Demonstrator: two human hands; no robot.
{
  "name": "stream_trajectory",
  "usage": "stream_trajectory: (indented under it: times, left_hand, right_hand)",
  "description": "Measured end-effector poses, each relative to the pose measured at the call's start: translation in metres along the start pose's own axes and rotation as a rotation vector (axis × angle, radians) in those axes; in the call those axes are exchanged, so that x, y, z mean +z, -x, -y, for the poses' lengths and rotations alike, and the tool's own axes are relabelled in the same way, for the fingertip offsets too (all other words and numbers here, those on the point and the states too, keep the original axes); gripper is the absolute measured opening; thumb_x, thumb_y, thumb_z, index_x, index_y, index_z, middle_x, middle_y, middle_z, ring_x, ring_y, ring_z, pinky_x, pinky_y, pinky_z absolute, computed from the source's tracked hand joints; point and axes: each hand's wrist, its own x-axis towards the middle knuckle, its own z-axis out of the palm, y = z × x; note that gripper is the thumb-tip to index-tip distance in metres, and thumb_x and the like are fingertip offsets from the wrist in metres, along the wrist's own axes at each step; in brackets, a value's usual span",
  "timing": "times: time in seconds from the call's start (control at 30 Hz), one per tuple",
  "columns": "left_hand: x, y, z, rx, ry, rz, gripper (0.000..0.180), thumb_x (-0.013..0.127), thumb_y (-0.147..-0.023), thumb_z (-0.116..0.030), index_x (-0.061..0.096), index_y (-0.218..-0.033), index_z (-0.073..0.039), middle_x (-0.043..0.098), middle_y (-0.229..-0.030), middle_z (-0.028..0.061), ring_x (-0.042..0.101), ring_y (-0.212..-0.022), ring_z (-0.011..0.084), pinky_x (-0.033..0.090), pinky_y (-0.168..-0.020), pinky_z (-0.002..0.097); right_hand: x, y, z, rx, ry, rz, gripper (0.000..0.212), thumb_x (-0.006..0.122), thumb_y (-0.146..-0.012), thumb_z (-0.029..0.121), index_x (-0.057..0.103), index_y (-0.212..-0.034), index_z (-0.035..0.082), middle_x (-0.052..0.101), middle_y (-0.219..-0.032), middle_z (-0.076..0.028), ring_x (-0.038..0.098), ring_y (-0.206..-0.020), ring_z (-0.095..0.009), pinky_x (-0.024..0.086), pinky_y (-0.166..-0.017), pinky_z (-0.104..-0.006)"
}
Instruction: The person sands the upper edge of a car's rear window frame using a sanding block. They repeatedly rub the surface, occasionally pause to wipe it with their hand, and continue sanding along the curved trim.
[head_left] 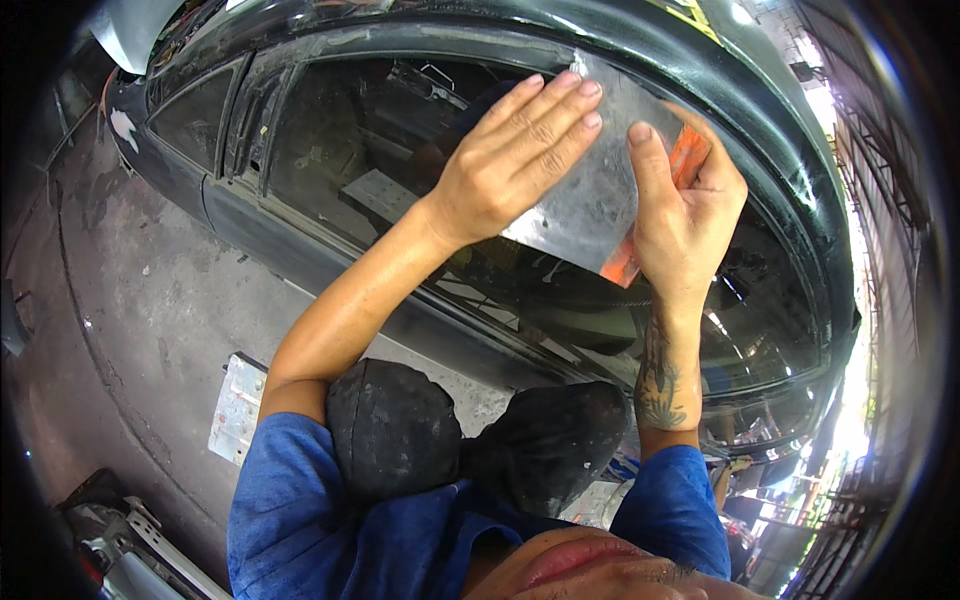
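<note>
A thin grey metal sheet (588,190) with orange-red patches along its right edge is held up in front of the side of a dark car (400,325). My right hand (685,215) grips the sheet's right edge, thumb on the face towards me and fingers behind. Across the upper left of the sheet lies my left hand (505,160), its fingers stretched out straight and side by side. The palm hides part of the sheet, and I cannot see whether anything is under it.
The car's window glass (345,125) is behind my hands and reflects them. My bent knees (395,430) are close to the car door. A pale metal plate (236,408) is near the floor at my left. Car parts (135,545) lie at the lower left.
</note>
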Motion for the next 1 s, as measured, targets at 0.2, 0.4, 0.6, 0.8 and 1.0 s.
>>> stream_trajectory:
  times: [0.2,0.4,0.6,0.8,1.0]
  left_hand:
    - [0.000,0.000,-0.001,0.008,-0.013,-0.011,0.036,0.060,-0.092,-0.005,0.066,-0.126,0.005,0.065,-0.133,0.0232,0.060,-0.128,0.0381,0.045,-0.111,0.0488]
    - [0.001,0.001,0.000,0.024,-0.045,-0.024,0.037,0.064,-0.089,-0.004,0.067,-0.125,0.004,0.065,-0.132,0.0223,0.061,-0.128,0.0374,0.046,-0.110,0.0485]
    - [0.002,0.003,0.000,-0.013,-0.044,-0.058,0.035,0.065,-0.089,-0.004,0.068,-0.124,0.003,0.066,-0.131,0.0219,0.061,-0.128,0.0362,0.046,-0.110,0.0480]
    - [0.000,0.004,0.001,-0.057,-0.035,-0.080,0.035,0.065,-0.089,-0.005,0.068,-0.124,0.002,0.066,-0.132,0.0221,0.061,-0.128,0.0364,0.045,-0.111,0.0479]
    - [-0.002,0.005,0.002,-0.027,-0.061,-0.057,0.036,0.063,-0.091,-0.007,0.067,-0.126,0.002,0.065,-0.133,0.0221,0.060,-0.129,0.0365,0.045,-0.111,0.0483]
  right_hand:
    - [0.005,-0.003,-0.004,-0.032,-0.055,-0.014,0.020,0.073,-0.090,0.008,0.069,-0.104,-0.006,0.066,-0.071,-0.004,0.055,-0.065,-0.007,0.048,-0.063,-0.0248]
    - [0.007,-0.008,-0.006,-0.069,-0.104,-0.024,0.019,0.073,-0.090,0.007,0.070,-0.102,-0.006,0.066,-0.070,-0.005,0.055,-0.064,-0.007,0.048,-0.062,-0.0256]
    - [0.008,-0.008,0.000,-0.041,-0.054,0.002,0.019,0.073,-0.090,0.008,0.069,-0.104,-0.005,0.061,-0.067,0.000,0.051,-0.062,-0.005,0.044,-0.059,-0.0242]
    - [0.012,-0.012,-0.003,-0.094,-0.024,0.013,0.020,0.073,-0.092,0.011,0.070,-0.105,-0.004,0.053,-0.063,0.003,0.045,-0.058,-0.004,0.039,-0.055,-0.0232]
    - [0.014,-0.011,-0.005,-0.065,-0.038,0.008,0.021,0.074,-0.089,0.010,0.069,-0.104,-0.005,0.060,-0.066,-0.002,0.049,-0.060,-0.007,0.043,-0.058,-0.0248]
